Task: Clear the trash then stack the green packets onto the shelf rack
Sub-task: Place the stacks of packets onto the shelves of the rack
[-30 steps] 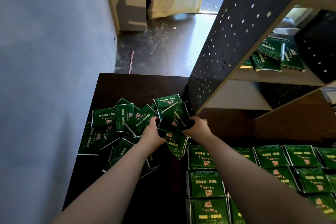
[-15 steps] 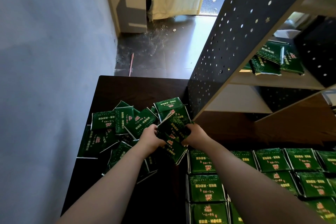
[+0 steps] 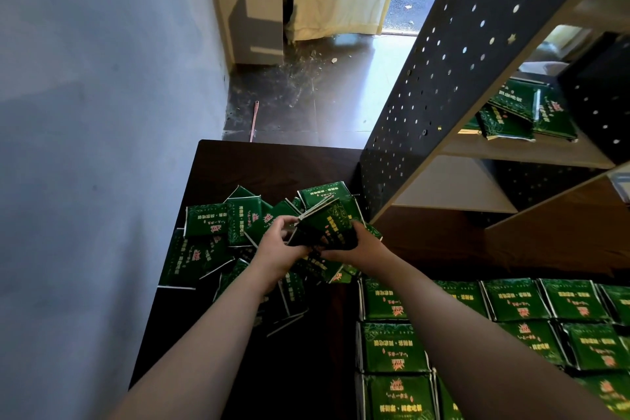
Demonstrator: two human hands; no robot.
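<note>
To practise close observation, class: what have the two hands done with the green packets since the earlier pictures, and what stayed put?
The left hand and right hand, earlier down in the loose heap of flat green packets, gathered a small bundle of packets and raised it, gripping it between them. The neat packet rows, dark brown table and shelf-rack packets stayed.

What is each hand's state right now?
Left hand: grips the small bunch of flat green packets.
Right hand: grips the same bunch from its right side.
</note>
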